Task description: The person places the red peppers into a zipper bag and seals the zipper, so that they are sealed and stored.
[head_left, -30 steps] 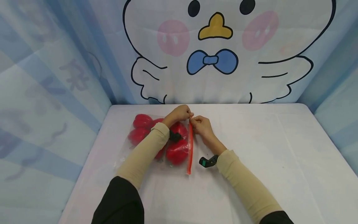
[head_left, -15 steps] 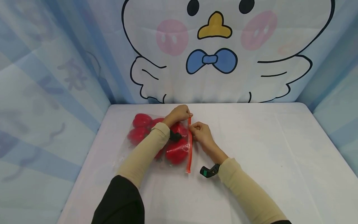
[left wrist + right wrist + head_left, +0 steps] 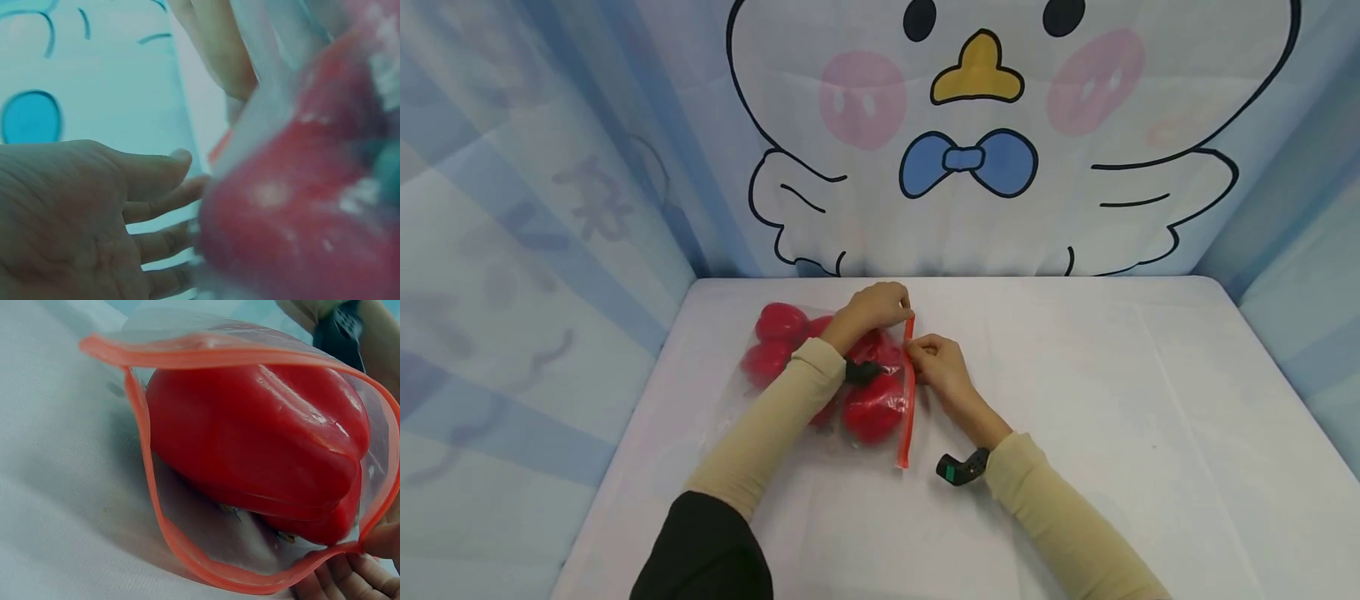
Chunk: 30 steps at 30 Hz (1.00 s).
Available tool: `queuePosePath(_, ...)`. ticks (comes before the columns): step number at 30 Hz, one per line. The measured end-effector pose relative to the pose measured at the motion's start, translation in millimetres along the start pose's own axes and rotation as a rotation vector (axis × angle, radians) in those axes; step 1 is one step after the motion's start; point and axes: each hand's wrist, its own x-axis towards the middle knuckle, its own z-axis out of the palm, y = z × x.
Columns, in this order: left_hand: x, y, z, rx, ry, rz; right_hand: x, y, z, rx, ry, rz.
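A clear zip bag [image 3: 735,408] lies on the white table with several red bell peppers [image 3: 874,408] in it. Its orange-red strip [image 3: 907,417] runs along the right side, and in the right wrist view the bag's mouth [image 3: 156,506] gapes round a pepper [image 3: 256,437]. My right hand [image 3: 942,367] pinches the strip between thumb and fingers. At the strip's far end is my left hand [image 3: 877,306]. In the left wrist view this left hand [image 3: 87,219] has fairly straight fingers beside the bag, thumb apart; the bag hides some fingertips.
The white table [image 3: 1112,433] extends to the right and front. A printed curtain [image 3: 977,233] hangs behind its far edge, with blue-and-white curtain sides left and right. Small black devices [image 3: 962,468] sit at both wrists.
My right hand has slid along the strip toward the near side, away from the far end. My left hand and forearm have shifted slightly left. The bag stays nearly in place.
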Motion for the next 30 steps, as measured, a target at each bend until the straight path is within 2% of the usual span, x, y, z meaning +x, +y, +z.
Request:
queuePosePath(6, -43.1, 3.3, 2.6, 0.078, 0.141, 0.024, 2.6, 2.7, -1.4, -0.002, -0.011, 0.003)
queuePosePath(10, -73.9, 8.1, 13.9, 0.107, 0.224, 0.033, 2.8, 2.3, -1.6, 0.002, -0.013, 0.013)
queuePosePath(16, -109.8, 18.6, 36.2, 0.162, 0.283, 0.061, 2.5, 1.5, -1.8, 0.022, -0.014, 0.017)
queuePosePath(20, -119.0, 22.6, 53.5, 0.212, 0.306, 0.064, 1.6, 0.9, -2.2, 0.022, -0.002, 0.021)
queuePosePath(30, -118.6, 25.4, 84.7, 0.353, 0.395, 0.034, 3.2, 2.4, -1.4, 0.04, 0.006, 0.02)
